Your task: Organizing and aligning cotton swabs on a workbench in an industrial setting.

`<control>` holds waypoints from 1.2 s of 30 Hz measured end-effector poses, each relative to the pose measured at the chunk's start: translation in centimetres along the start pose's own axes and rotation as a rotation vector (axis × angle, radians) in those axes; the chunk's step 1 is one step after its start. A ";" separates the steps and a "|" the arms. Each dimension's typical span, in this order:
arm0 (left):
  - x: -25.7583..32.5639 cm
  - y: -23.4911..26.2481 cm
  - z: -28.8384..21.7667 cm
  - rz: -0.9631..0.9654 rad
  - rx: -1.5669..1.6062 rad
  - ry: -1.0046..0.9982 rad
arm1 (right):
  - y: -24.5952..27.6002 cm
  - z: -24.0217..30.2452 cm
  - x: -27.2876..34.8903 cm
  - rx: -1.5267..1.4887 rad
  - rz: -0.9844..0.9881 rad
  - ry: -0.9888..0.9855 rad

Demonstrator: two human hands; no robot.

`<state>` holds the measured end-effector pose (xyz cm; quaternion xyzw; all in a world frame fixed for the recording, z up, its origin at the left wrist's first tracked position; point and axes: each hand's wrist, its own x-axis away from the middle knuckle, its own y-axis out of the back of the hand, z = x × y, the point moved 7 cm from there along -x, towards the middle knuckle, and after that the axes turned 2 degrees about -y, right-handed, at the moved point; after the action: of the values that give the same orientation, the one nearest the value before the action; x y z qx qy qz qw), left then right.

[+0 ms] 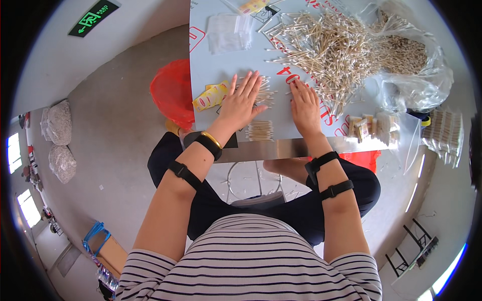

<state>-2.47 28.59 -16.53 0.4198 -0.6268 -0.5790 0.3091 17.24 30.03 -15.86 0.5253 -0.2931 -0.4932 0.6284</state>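
My left hand [241,104] lies flat, fingers stretched and spread, over the edge of a small group of cotton swabs [266,92]. Part of that group is hidden under the palm and fingers. To the right, my right hand [305,110] rests on the table with its fingers stretched out, beside a large loose heap of cotton swabs [336,50]. I cannot make out anything held in it. Closer to the table's front edge, a neat row of cotton swabs [259,131] lies side by side. Yellow printed paper slips [212,96] sit left of my left hand.
Clear plastic bags [230,33] are stacked at the back left of the table [241,60]. A big plastic bag [416,85] of swabs lies at the right. Packed bundles [386,126] stand at the front right corner. A red bag [173,93] hangs off the left edge.
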 end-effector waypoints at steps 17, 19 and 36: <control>-3.1 -0.5 3.0 0.021 0.054 -0.054 | 0.9 -1.2 -3.4 -0.138 -0.096 -0.129; -2.7 -0.6 3.5 0.053 0.041 -0.032 | 0.8 0.0 -5.1 -0.175 -0.131 -0.103; -0.2 1.8 2.0 -0.026 0.037 -0.023 | -1.2 1.6 -9.2 -0.268 -0.007 -0.008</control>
<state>-4.44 29.71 -14.97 0.4269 -0.6354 -0.5760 0.2867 12.27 38.03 -15.18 0.4356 -0.2254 -0.5321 0.6902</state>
